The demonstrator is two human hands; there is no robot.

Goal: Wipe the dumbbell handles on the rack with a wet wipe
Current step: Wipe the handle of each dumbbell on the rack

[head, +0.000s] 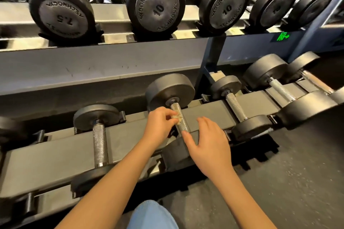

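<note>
On the lower tier of a gym rack (55, 150), a neighbouring dumbbell (99, 143) sat across the flat rail at nine o'clock from the person's hands, with a stretch of bare rail between it and them. The left hand (161, 122) pinched a crumpled wet wipe (176, 117) between curled fingertips and thumb and pressed it to the left flank of the knurled handle (183, 124) of the middle dumbbell, just below its far head (170, 89). The handle ran roughly from twelve to six o'clock over the rail, its lower half bare. The right hand (210, 143) was at four o'clock from the wipe, fingers relaxed and slightly apart, gripping nothing, with the thumb tip touching the handle's near end beside the near head (175, 156). At two o'clock a smaller dumbbell (235, 106) sat clear of the right hand, flat rail showing between them. Dark floor (288, 173) opened out at four o'clock beyond the rack's front edge. At twelve o'clock the upper shelf beam (93, 61) ran just above the far heads, carrying dumbbells marked 7.5 (63, 13) and 10 (156, 5).
</note>
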